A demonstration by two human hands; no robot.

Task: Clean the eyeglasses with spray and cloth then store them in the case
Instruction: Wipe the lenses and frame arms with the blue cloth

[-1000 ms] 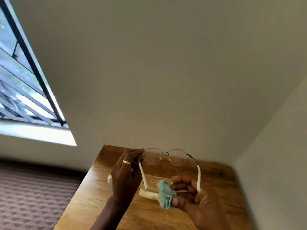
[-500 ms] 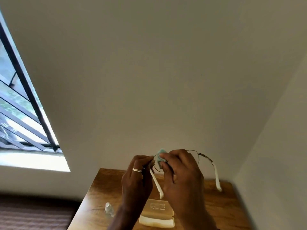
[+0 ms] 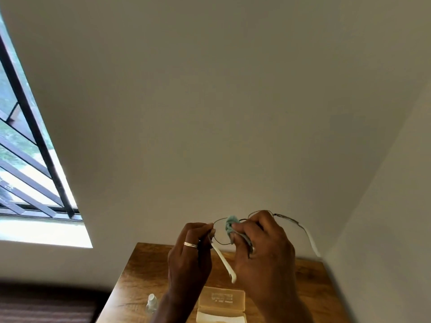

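I hold thin metal-framed eyeglasses [image 3: 289,220] with white temple tips up in front of the wall, above the table. My left hand [image 3: 190,255], with a ring on it, pinches the frame at its left hinge. My right hand [image 3: 263,250] presses a small pale-green cloth [image 3: 231,223] against the left lens, and its fingers cover the bridge and part of the right lens. Below my hands, an open cream eyeglass case [image 3: 221,304] lies on the table. A small clear spray bottle [image 3: 151,304] stands to the left of the case.
The wooden table [image 3: 144,269] sits in a corner, with the wall behind it and another wall [image 3: 384,229] close on the right. A barred window [image 3: 28,159] is at the left. Dark striped flooring [image 3: 46,308] lies left of the table.
The view has tilted upward. My right hand brought the cloth up from below the glasses onto the left lens, and both hands lifted the glasses higher against the wall.
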